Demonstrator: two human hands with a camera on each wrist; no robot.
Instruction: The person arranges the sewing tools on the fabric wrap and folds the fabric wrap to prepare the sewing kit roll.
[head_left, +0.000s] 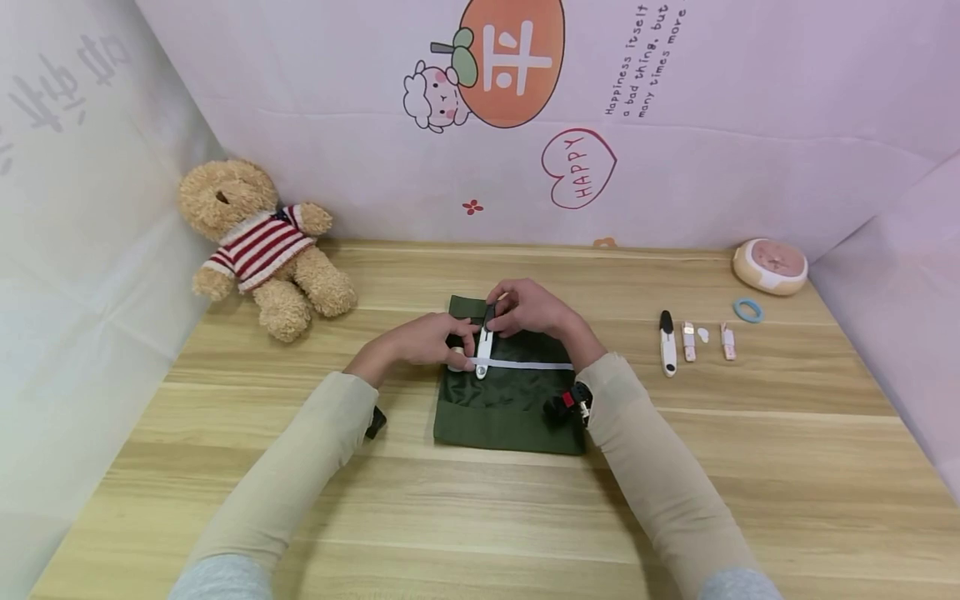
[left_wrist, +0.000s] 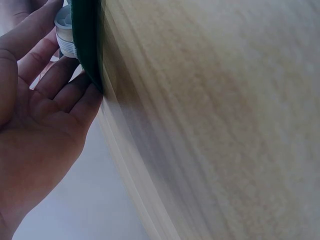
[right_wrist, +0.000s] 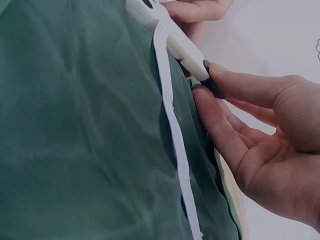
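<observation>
My right hand (head_left: 528, 308) pinches the black end of a slim white tool (head_left: 484, 350) between thumb and fingers; its kind is unclear. The tool's white end lies under a white elastic band (head_left: 525, 365) across a dark green cloth organizer (head_left: 510, 429). Touching the tool and the band's left end is my left hand (head_left: 427, 340); in the left wrist view its fingers are fairly straight. Beside them a white spool (left_wrist: 66, 37) sits at the organizer's edge. The right wrist view shows the black tip (right_wrist: 215, 89) between my right thumb and finger.
Right of the organizer lie a similar black-and-white tool (head_left: 667, 343), two small pale clip-like pieces (head_left: 689, 342), a white bit (head_left: 702, 334) and a blue ring (head_left: 748, 310). A round pink-and-cream case (head_left: 771, 267) stands at the back right, a teddy bear (head_left: 258, 242) at the back left.
</observation>
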